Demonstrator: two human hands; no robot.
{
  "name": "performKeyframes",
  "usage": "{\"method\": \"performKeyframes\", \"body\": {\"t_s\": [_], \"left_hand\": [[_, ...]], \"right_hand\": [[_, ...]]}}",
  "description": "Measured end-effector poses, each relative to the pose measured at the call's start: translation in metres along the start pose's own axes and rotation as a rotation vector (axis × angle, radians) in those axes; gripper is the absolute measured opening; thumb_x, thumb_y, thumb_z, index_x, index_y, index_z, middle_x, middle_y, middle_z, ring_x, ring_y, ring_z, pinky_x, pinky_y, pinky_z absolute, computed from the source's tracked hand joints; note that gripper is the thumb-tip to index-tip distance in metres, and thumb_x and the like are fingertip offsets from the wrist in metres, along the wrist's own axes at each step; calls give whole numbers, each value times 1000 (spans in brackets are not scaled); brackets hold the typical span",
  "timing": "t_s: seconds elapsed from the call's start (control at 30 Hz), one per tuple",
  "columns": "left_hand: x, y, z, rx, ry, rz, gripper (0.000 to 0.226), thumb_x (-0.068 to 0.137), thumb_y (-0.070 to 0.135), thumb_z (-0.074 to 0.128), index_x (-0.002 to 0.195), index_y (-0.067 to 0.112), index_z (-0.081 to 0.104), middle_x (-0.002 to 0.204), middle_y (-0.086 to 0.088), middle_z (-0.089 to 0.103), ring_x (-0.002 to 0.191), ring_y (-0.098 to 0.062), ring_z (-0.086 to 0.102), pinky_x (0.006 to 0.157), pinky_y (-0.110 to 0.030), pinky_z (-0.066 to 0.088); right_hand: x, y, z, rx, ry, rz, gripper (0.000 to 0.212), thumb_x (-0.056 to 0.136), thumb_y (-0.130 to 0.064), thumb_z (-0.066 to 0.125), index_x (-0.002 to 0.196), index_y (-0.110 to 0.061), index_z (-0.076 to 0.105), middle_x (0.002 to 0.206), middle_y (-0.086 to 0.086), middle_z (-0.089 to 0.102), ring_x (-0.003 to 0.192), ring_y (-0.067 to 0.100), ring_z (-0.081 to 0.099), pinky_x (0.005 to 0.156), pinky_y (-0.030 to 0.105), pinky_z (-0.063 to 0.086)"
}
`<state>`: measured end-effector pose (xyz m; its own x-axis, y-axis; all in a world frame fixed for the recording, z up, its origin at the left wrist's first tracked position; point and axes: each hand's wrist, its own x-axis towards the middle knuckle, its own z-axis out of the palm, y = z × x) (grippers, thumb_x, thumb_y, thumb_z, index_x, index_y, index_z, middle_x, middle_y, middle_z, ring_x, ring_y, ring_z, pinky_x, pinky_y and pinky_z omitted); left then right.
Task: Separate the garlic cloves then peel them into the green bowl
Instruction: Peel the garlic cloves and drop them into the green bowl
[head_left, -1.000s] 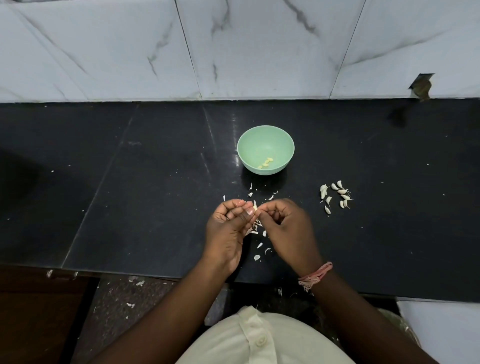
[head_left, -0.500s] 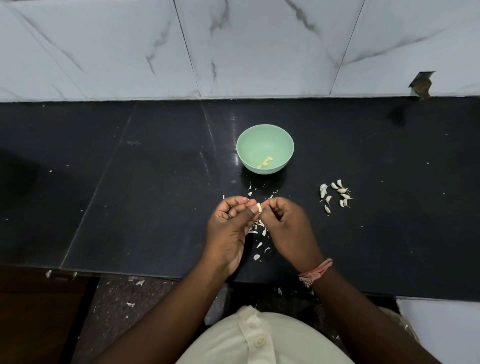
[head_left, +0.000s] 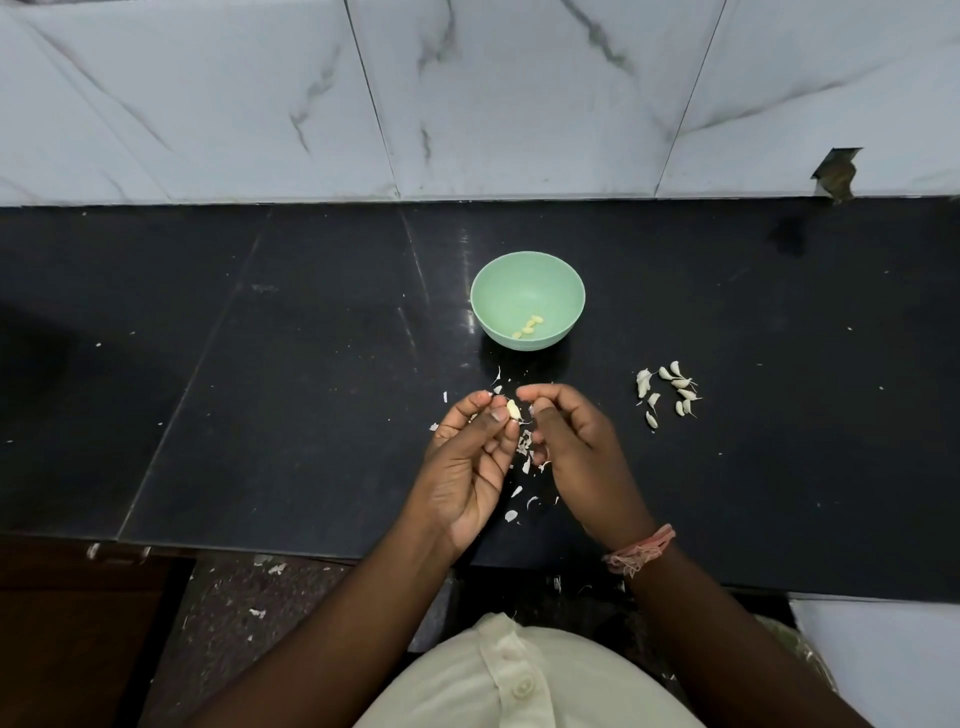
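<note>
At frame centre, above black tabletop (head_left: 311, 415): garlic clove (head_left: 513, 409) pinched between thumb and fingertips of left hand (head_left: 467, 467). Right hand (head_left: 576, 452) just beside, fingers curled; whether gripping peel, could not tell. Green bowl (head_left: 527, 275) noted above hands, peeled cloves (head_left: 530, 327) inside. Unpeeled cloves (head_left: 667, 392) clustered right of centre. Peel scraps (head_left: 524, 457) scattered beneath hands.

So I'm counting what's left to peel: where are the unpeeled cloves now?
In the head view, the unpeeled cloves lie in a loose cluster on the black counter, right of the right hand and below-right of the green bowl.
</note>
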<state>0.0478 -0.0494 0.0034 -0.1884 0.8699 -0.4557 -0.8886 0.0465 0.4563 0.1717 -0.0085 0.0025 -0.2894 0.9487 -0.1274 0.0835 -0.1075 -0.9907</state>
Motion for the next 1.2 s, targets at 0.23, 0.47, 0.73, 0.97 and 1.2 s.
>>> {"method": "performKeyframes", "body": {"t_s": [0.23,0.47,0.73,0.97,1.2], "left_hand": [[0,-2,2,58,-9,37,21,78,-9,65,92,6,62,87,-11,69,81,-16,72,79,-26,61],[2,-8,-13,453,48,130,21,91,-13,59,102,3,67,100,-13,71,86,-17,70,73,-23,58],[-1,2,-7,775,14,312,23,96,5,65,115,12,75,112,-7,76,110,-22,70,99,-36,54],[-3,13,-3,746,-79,182,21,99,15,59,111,10,75,94,-5,73,74,-7,58,68,-24,47],[-3,16,-5,704,-61,116,24,79,24,78,99,12,80,92,-12,70,75,-12,57,62,-24,48]], "right_hand": [[0,6,-3,-105,-22,-171,26,95,-5,68,114,-21,76,112,-1,68,109,13,67,98,33,54],[4,4,-1,134,77,-13,12,94,-7,70,97,-16,78,95,1,77,78,4,67,74,25,52],[7,4,-2,116,-39,27,18,104,-14,57,93,-17,71,67,0,53,63,15,45,60,30,41],[4,3,-8,-219,-200,-54,23,109,-21,46,89,-21,58,74,-18,53,70,0,50,74,26,40],[1,-5,-13,-298,-255,-56,22,107,-25,49,90,-16,60,63,-22,53,61,-1,49,63,20,38]]}}
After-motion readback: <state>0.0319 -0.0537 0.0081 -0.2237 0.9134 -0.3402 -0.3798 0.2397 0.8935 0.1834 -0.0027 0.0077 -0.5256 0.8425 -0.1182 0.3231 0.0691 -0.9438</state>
